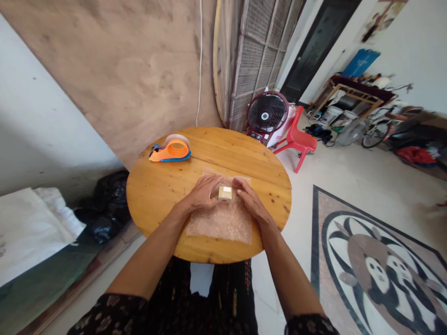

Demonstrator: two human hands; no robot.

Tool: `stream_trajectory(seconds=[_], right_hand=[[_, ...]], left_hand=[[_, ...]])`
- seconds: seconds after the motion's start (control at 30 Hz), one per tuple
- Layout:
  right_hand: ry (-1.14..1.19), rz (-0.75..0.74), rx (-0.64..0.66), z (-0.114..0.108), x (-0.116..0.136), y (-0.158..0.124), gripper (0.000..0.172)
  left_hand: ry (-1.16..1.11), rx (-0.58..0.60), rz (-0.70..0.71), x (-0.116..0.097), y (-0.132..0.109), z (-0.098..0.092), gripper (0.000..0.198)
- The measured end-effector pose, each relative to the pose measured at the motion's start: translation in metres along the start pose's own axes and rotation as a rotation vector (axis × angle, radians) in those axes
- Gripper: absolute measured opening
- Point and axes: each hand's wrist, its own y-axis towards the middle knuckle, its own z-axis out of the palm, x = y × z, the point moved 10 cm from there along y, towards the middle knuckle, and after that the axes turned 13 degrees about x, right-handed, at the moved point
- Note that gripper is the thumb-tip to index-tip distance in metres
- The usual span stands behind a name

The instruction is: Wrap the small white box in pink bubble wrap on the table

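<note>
A small yellowish box (225,195) with a pale label on top sits on a sheet of clear bubble wrap (220,225), which lies on a round wooden table (150,204). To the box's left is my left hand (205,191), its thumb and fingers spread around that side, very near or touching it. My right hand (247,196) rests on the wrap to the right of the box, fingers stretched out and slightly bent. Neither hand grips the box as far as I can see. An orange and blue tape dispenser (171,149) stands at the table's far left.
Behind the table's far right are a fan (267,113) and a red chair (296,135). Black bags (104,204) and a white sack (35,228) lie to the left. A plywood panel (139,60) stands close behind the table.
</note>
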Motion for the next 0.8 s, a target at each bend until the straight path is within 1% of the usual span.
stream_trajectory(seconds=[0.13, 0.4, 0.8], right_hand=[[-0.052, 0.008, 0.014, 0.0002, 0.0013, -0.0018, 0.051], [-0.042, 0.014, 0.023, 0.0012, -0.0027, -0.0002, 0.057], [-0.046, -0.041, 0.019, 0.002, -0.0012, -0.0005, 0.062]], left_hand=[[0.006, 0.011, -0.021, 0.0023, 0.0004, 0.002, 0.082], [-0.015, 0.008, -0.031, 0.0037, -0.0001, 0.0023, 0.087], [-0.012, 0.007, -0.029, 0.002, -0.0002, 0.0011, 0.087]])
